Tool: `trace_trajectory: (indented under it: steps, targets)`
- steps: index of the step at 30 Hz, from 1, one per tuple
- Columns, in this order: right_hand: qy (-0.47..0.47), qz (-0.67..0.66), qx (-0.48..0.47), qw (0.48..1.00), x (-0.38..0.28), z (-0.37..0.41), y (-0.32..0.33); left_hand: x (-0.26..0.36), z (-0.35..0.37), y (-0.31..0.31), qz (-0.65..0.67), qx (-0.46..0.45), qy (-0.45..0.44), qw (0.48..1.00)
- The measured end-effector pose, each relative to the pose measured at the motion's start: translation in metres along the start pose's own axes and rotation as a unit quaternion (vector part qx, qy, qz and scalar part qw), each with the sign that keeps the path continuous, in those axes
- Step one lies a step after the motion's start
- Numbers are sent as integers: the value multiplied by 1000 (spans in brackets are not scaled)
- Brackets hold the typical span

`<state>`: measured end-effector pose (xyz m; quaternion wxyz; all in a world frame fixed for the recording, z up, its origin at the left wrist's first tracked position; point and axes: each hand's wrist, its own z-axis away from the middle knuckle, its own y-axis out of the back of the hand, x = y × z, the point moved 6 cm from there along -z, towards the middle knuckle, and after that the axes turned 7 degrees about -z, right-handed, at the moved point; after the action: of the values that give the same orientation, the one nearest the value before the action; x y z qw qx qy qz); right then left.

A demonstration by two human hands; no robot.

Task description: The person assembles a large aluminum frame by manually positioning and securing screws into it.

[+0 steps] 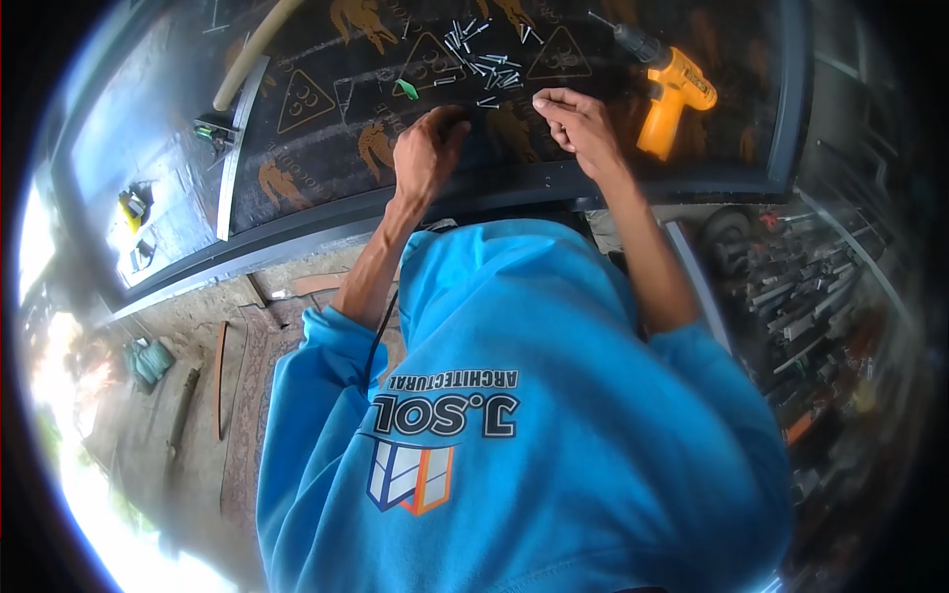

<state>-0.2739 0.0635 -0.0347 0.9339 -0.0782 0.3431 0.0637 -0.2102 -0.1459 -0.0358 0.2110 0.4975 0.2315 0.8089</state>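
Note:
My left hand [427, 156] is closed over the dark printed board [326, 128], its fingers curled inward; whatever they may hold is hidden. To the right, my right hand [581, 128] has its thumb and index finger pinched together, and anything between them is too small to name. Just beyond both hands lies a loose scatter of silver screws [499, 74], with a single screw [487, 103] closest to me. A small green piece [406, 89] rests near my left hand. The yellow cordless drill [677, 99] lies on its side to the right of my right hand.
A dark metal frame [781, 128] borders the board. At the left are a metal strip [240, 158], a pale rod [252, 54] and a yellow-black tool [133, 210]. Many metal offcuts [801, 287] are piled at the lower right.

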Motion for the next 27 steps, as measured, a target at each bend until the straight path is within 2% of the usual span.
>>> trace_trajectory:
  steps: [1, 3, 5, 8, 12, 13, 14, 15, 16, 17, 18, 19, 20, 22, 24, 26, 27]
  targets:
    - [-30, -68, -9, 997, 5, 2, 0, 3, -5, -2, -8, -4, 4, 1000]
    - [-43, -70, -14, 997, 9, 7, 1, 7, -9, -5, -15, -8, 7, 1000]
    - [-56, -71, -19, 996, 14, 9, 2, 19, -10, -5, -51, 21, -79, 995]
    - [-50, -204, 6, 978, 26, 12, 5, 18, -17, -11, -98, 23, -111, 989]
    - [-57, -208, -49, 975, 23, 16, 0, 19, -21, -8, -94, 18, -126, 987]
    - [-55, -210, -49, 975, 21, 16, 0, 16, -21, -5, -26, 13, -89, 996]
    - [-53, -143, -44, 987, 19, 16, 0, 13, -20, -3, 41, 6, -51, 998]
    - [-50, -77, -40, 995, 18, 15, -1, 19, -18, 4, 38, 6, -55, 998]
    - [-47, -80, -41, 995, 18, 14, -6, 21, -16, 11, 55, -9, -18, 998]
    - [22, 31, -25, 999, 11, 12, -12, 21, -14, 15, 72, -24, 19, 997]
    - [91, 142, -6, 986, 3, 12, -17, 20, -16, 17, 70, -24, 15, 997]
    - [274, 214, -4, 938, -9, 11, -26, 17, -17, 21, 42, -2, 11, 999]
    - [276, 213, -2, 937, -1, 6, -25, 13, -19, 25, 14, 21, 7, 1000]
    - [260, 370, 82, 888, -4, 8, -36, 3, -25, 26, -4, 1, 22, 1000]
    - [248, 379, 87, 887, -3, 5, -47, -1, -28, 26, -55, -15, 1, 998]
    - [328, 364, 91, 867, 1, 1, -57, -4, -28, 26, -69, -5, -5, 998]
    - [336, 352, 81, 870, 0, 0, -60, 0, -28, 30, -83, 9, -13, 996]
